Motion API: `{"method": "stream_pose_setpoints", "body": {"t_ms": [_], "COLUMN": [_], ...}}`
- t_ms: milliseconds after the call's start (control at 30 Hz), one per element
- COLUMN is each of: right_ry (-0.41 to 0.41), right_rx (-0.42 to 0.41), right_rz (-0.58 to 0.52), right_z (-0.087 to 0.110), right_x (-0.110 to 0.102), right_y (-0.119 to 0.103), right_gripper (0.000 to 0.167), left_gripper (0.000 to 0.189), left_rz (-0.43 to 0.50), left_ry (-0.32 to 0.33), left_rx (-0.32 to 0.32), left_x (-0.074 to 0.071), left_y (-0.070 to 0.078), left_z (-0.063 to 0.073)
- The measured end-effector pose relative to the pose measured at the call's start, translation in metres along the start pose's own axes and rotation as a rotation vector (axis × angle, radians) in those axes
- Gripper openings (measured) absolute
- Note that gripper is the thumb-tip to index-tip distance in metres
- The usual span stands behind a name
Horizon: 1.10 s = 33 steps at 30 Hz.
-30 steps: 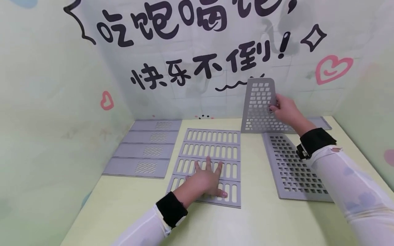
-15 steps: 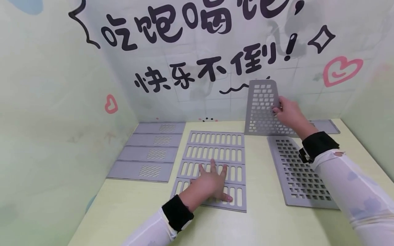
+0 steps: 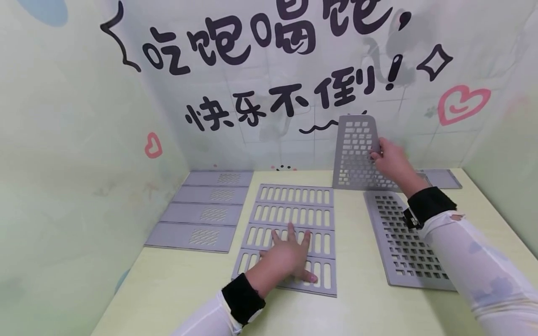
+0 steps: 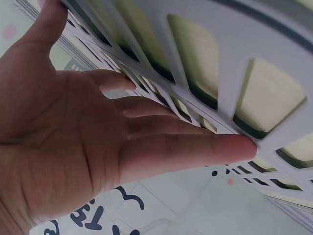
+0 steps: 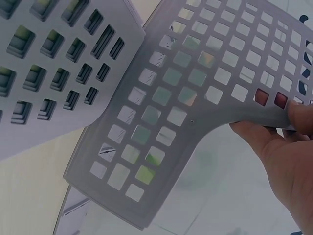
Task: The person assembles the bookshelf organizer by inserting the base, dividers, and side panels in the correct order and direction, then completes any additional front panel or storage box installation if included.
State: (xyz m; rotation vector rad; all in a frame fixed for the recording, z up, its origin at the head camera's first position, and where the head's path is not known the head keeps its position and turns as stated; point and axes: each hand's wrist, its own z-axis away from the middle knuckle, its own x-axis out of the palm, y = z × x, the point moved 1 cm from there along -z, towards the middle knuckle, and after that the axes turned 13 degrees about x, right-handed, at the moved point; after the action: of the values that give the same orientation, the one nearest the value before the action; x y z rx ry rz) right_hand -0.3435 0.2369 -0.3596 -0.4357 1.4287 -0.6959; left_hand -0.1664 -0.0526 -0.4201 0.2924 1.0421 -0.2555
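Note:
My left hand (image 3: 286,255) rests with fingers spread on grey slotted panels (image 3: 294,198), laid in a row on the table. In the left wrist view, the fingertips (image 4: 244,147) touch a slotted panel. At the back, my right hand (image 3: 392,161) pinches the edge of a grey plate with square holes (image 3: 355,151), tilted up in front of the wall. The right wrist view shows this plate (image 5: 193,120) bending along a curved inner edge, with the thumb and fingers gripping its narrower arm. Below it lies a stack of similar perforated plates (image 3: 409,247), partly hidden by my right sleeve.
Several grey panels with slanted slits (image 3: 201,214) lie in a row at the left. Another flat grey piece (image 3: 445,178) lies at the back right, partly hidden. A printed wall sheet (image 3: 290,126) with black characters stands behind the pale table (image 3: 357,298).
The head view has shifted slightly, so the scene sits a little lower and more to the right. Both hands keep their places, the right one still gripping the perforated plate.

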Motion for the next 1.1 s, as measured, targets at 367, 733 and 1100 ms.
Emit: {"method": "stream_pose_setpoints", "body": {"t_ms": [367,733,1100], "right_ry": [-0.065,-0.161,-0.174], "right_rx": [-0.082,-0.162,-0.226], "right_rz": [0.135,0.308,0.331], "right_z": [0.003,0.004,0.002], "right_x": [-0.008,0.002,0.048], "right_y": [0.006,0.015,-0.039], "right_gripper": [0.036,0.034,0.021], "left_gripper": [0.14,0.14,0.141], "left_rz": [0.004,0.07,0.054], "left_ry": [-0.011,-0.036,-0.04], "left_rx": [0.017,0.038,0.043], "left_x": [0.0,0.005,0.007], "left_y": [-0.001,-0.007,-0.006], "left_z": [-0.006,-0.007,-0.003]}}
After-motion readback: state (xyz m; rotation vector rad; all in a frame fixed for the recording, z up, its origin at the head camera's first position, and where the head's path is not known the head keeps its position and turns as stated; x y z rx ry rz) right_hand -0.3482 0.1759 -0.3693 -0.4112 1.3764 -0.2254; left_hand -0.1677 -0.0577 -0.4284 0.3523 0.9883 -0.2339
